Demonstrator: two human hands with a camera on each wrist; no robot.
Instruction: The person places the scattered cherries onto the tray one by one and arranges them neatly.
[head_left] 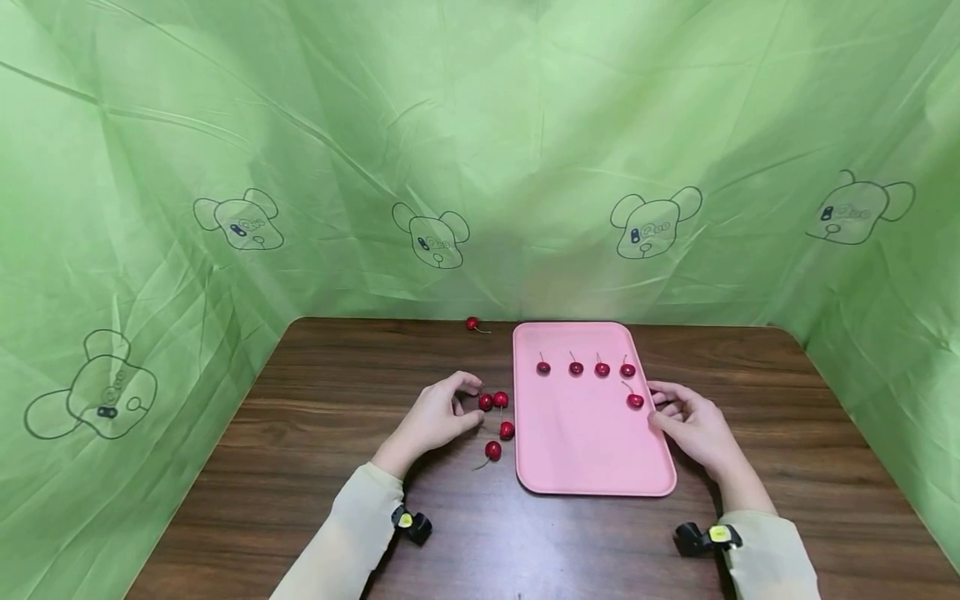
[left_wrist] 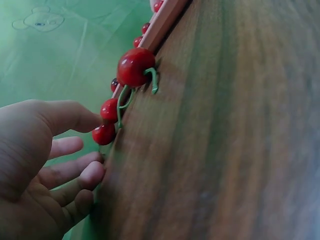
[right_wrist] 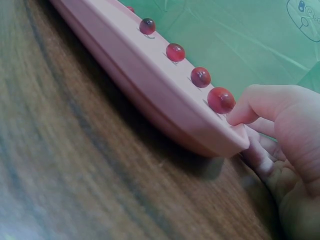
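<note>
My left hand [head_left: 438, 414] is beside several loose red cherries on the table, left of the pink tray. Its thumb and fingers part around the nearest cherry [head_left: 486, 402], without closing on it. Another cherry [head_left: 500, 399] lies right against that one, and two more are closer to me, the nearest cherry [head_left: 492, 451] with its green stem showing. My right hand [head_left: 693, 421] pinches the right rim of the pink tray [head_left: 592, 450], thumb over the edge in the right wrist view [right_wrist: 240, 114]. On the tray a row of cherries [head_left: 576, 368] spans the far part, with one cherry [head_left: 635, 401] below its right end.
A lone cherry [head_left: 472, 323] with a stem lies at the table's far edge, left of the tray. The dark wooden table [head_left: 300, 467] is bordered by green cloth [head_left: 525, 167] at the back and sides. Small cameras sit on both wrists.
</note>
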